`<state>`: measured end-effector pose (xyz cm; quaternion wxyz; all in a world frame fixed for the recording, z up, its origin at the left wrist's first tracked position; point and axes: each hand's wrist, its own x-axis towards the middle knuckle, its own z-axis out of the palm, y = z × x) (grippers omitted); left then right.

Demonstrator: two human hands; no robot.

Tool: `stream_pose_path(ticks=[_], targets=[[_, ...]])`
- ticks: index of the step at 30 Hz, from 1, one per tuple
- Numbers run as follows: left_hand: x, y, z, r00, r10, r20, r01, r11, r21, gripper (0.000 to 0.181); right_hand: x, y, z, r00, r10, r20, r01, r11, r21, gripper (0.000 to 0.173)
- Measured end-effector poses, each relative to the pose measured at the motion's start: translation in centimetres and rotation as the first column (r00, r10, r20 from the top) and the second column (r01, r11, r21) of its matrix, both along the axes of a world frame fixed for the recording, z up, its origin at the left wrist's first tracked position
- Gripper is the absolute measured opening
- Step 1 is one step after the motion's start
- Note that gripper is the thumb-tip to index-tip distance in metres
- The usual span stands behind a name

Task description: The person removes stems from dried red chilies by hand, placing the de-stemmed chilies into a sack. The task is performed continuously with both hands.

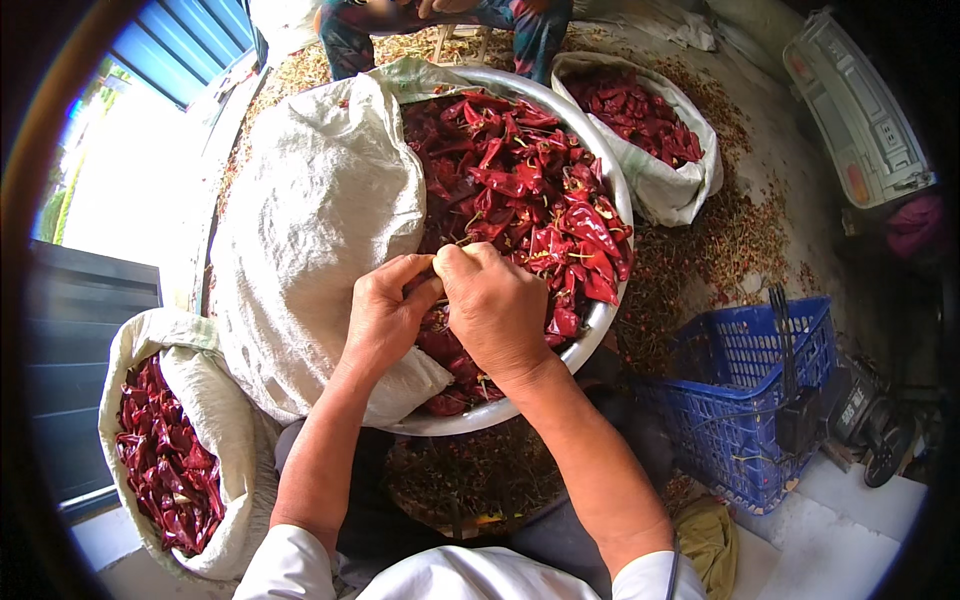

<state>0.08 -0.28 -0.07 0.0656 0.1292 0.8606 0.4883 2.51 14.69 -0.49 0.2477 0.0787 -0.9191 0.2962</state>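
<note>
Dried red chili peppers (517, 180) fill the uncovered side of a large round metal basin (616, 180). A white woven sack (315, 195) lies over the basin's left side. My left hand (394, 307) and my right hand (491, 304) meet above the peppers near the sack's edge, with thumbs and fingertips pinched together. Something small and dark, perhaps a pepper, shows between them, mostly hidden by the fingers, so what each hand holds cannot be made out.
Woven sacks of chili peppers stand at lower left (240, 450) and upper right (679, 191). A blue plastic basket (742, 427) is at right. Another person's patterned trousers (345, 37) show beyond the basin. Stems and debris (720, 255) litter the floor.
</note>
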Motion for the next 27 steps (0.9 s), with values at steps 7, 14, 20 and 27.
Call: stream_pose_path(ticks=[7, 14, 20, 27], targets=[[0.5, 0.3, -0.7, 0.965, 0.047, 0.260, -0.123, 0.950, 0.286, 0.014, -1.1, 0.9, 0.6, 0.903, 0.196, 0.382, 0.251, 0.481, -0.840, 0.020], [0.1, -0.3, -0.4, 0.848, 0.006, 0.530, -0.357, 0.745, 0.564, 0.017, -0.8, 3.9, 1.3, 0.488, 0.765, 0.420, -0.087, 0.522, -0.849, 0.018], [-0.3, -0.4, -0.8, 0.888, 0.045, 0.458, -0.324, 0.768, 0.553, 0.015, 0.0, 2.1, -0.1, 0.896, 0.241, 0.373, -0.049, 0.889, -0.456, 0.020], [-0.3, -0.6, -0.9, 0.900, 0.022, 0.434, -0.196, 0.912, 0.360, 0.013, -0.6, 1.5, -0.3, 0.963, 0.235, 0.129, -0.166, 0.901, -0.400, 0.011]])
